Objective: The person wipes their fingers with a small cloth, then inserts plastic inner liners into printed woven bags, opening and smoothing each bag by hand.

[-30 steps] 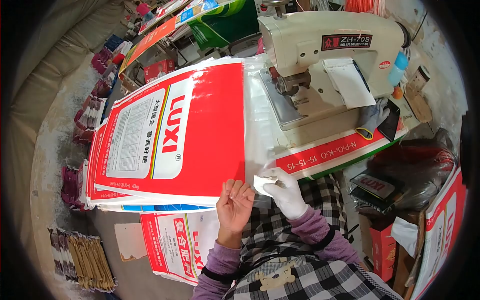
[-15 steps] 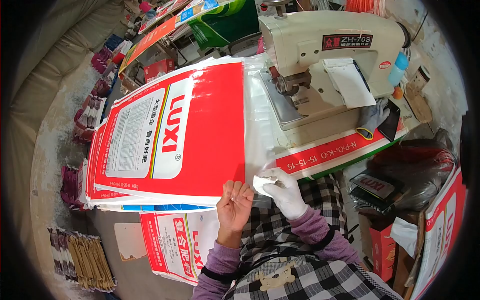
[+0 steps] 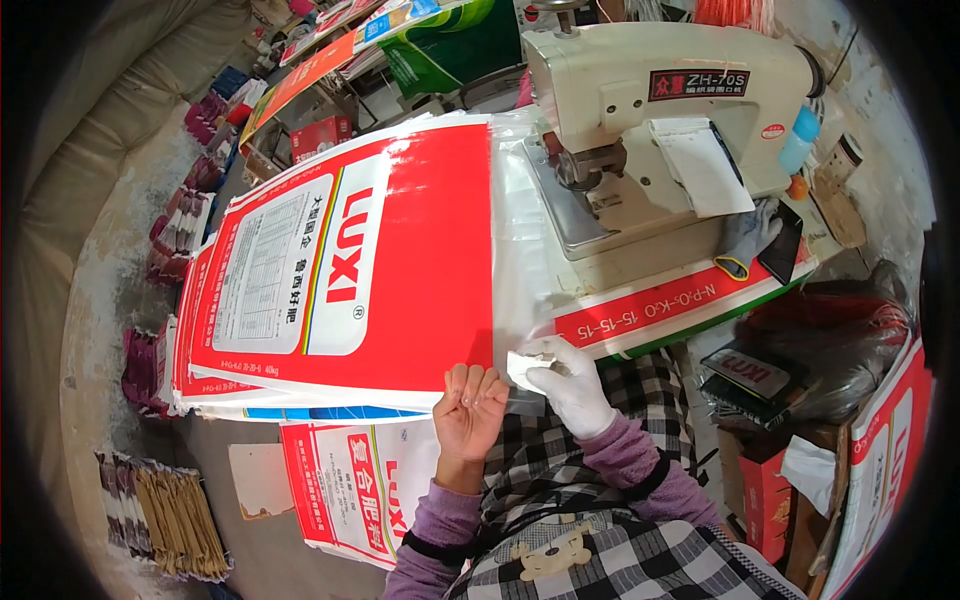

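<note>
Near edge of the printed bags point(image 3: 430, 250): gloved R hand point(image 3: 580, 398) pinches a white scrap point(image 3: 522, 372), prob. light & soft, best held by its rim; bare L hand point(image 3: 470, 420) half-curled, nothing visible in it. Bags look floppy, slick.

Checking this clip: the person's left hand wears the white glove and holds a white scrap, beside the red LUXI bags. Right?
Not quite: the head view shows the right hand gloved and holding the white scrap; the left hand is bare. The red LUXI bags are beside it, as stated.
</note>
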### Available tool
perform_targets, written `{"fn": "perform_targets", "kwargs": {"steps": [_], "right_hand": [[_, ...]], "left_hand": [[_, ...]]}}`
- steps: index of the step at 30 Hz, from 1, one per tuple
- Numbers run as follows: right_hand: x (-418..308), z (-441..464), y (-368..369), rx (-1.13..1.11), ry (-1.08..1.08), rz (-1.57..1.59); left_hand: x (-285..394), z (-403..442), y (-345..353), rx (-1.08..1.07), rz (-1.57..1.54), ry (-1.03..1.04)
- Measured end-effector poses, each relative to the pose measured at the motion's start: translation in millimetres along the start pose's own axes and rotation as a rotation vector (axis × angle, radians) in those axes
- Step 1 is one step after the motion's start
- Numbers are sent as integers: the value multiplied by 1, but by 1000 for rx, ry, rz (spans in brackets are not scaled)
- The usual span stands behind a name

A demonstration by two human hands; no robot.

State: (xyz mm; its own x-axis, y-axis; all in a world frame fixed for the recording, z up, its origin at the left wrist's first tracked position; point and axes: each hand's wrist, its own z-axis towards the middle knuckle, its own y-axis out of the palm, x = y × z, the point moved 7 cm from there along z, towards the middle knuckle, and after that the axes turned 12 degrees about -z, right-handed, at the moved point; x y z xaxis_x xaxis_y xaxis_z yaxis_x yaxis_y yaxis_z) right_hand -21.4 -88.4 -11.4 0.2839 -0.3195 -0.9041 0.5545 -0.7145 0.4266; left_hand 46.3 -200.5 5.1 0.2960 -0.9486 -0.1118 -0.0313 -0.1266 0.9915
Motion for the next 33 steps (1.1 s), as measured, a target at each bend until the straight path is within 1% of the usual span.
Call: {"fn": "perform_targets", "kwargs": {"steps": [4, 11, 13, 17, 19, 20, 22, 23, 25, 26, 28, 30, 32, 33], "right_hand": [[-3, 0, 0, 3, -5, -58], [-6, 0, 4, -1, -32, -72], [-9, -1, 7, -14, 11, -110], [-22, -4, 15, -49, 1, -146], [-25, -5, 21, -56, 3, -233], [-26, -5, 23, -56, 3, -234], [-43, -8, 30, -9, -255, -557], [-47, -11, 34, 10, -280, -621], [-46, -13, 38, 11, -312, -642], [-45, -14, 40, 11, -345, -663], [-43, -14, 42, 5, -350, -670], [-49, -16, 42, 51, -416, -745], [-46, -17, 42, 57, -423, -743], [-44, -18, 42, 63, -430, -740]], "left_hand": [[1, -1, -1, 6, -11, -7], [3, -2, -2, -9, -12, -28], [3, -3, -3, -11, -8, -30], [4, -2, -3, -51, 47, -57], [7, -4, -10, 19, 167, -33], [10, -4, -14, 19, 167, -33], [16, -2, -19, 32, 261, 34], [14, -2, -16, 32, 261, 33], [7, -2, -5, 3, 455, 63], [6, -3, -5, 3, 454, 64], [7, -3, -4, 17, 644, 106], [11, -4, -7, -4, 698, 129], [12, -4, -6, -27, 750, 150], [10, -4, -3, -43, 843, 157]]}}
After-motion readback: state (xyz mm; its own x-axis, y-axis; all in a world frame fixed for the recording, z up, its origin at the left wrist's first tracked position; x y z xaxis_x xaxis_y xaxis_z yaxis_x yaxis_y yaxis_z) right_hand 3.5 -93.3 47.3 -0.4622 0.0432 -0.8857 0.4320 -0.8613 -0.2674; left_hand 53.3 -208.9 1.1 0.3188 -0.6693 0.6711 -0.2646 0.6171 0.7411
